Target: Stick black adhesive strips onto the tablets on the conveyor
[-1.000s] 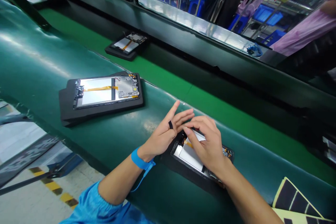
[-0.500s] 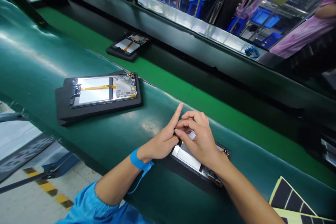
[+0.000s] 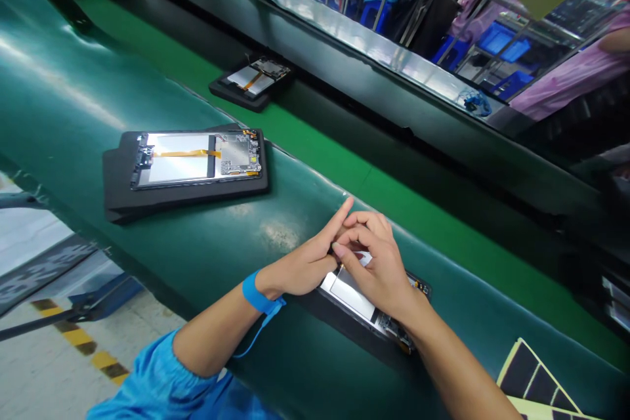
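Observation:
An opened tablet (image 3: 352, 294) with silver battery panels lies under my hands on the green bench, over a dark backing. My left hand (image 3: 308, 266), wearing a blue wrist strap (image 3: 256, 295), rests at its upper left end. The index finger points out straight while the others curl in. Just to the right, my right hand (image 3: 381, 262) arches above the tablet. Its thumb and fingertips pinch together against the left hand; a small dark spot shows there, too small to name. My palms and fingers cover much of the tablet's middle and far end.
Left of my hands, another opened tablet (image 3: 182, 161) with an orange ribbon cable sits on stacked black foam trays (image 3: 117, 193). A third tablet (image 3: 256, 77) rides on the green conveyor (image 3: 325, 161). A yellow-edged sheet of black stickers (image 3: 529, 371) lies at lower right. People stand beyond.
The view has shifted slightly. My hands keep nearly the same pose at the tablet's end, with the right fingertips a little tighter against the left hand.

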Tool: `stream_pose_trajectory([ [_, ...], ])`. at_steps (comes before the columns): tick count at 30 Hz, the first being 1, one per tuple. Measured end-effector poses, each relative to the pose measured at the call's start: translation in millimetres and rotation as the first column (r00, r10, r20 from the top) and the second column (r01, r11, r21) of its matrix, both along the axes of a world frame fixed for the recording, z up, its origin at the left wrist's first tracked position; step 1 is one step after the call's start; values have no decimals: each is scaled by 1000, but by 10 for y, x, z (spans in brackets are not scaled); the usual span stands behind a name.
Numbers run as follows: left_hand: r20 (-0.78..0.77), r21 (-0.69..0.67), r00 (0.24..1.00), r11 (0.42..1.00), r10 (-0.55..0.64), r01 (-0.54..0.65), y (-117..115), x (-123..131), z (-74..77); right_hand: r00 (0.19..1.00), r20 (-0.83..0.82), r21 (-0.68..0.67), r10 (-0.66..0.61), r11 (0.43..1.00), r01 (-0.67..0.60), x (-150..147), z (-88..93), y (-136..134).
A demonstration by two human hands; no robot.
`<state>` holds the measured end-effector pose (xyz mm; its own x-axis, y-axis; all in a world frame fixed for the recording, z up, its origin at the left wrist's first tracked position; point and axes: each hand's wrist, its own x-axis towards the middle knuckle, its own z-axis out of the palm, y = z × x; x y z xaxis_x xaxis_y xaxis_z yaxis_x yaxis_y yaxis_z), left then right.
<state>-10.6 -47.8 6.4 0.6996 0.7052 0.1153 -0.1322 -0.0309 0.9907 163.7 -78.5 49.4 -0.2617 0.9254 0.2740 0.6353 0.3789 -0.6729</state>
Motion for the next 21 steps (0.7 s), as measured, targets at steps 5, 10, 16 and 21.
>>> stream_pose_trajectory([
  [5,15,-5,1000,1000,-17,17,-1,-7,10,1000,22,16,10,1000,-10,33,22,2],
  [10,144,-216,989,974,-39,70,-20,57,-21,999,34,31,-26,999,25,69,14,7],
  [16,212,-296,977,955,35,30,4,115,42,994,-18,35,-105,994,106,75,-2,6],
  [21,30,-214,1000,977,7,-1,34,87,139,989,-37,39,-146,988,148,76,1,18],
])
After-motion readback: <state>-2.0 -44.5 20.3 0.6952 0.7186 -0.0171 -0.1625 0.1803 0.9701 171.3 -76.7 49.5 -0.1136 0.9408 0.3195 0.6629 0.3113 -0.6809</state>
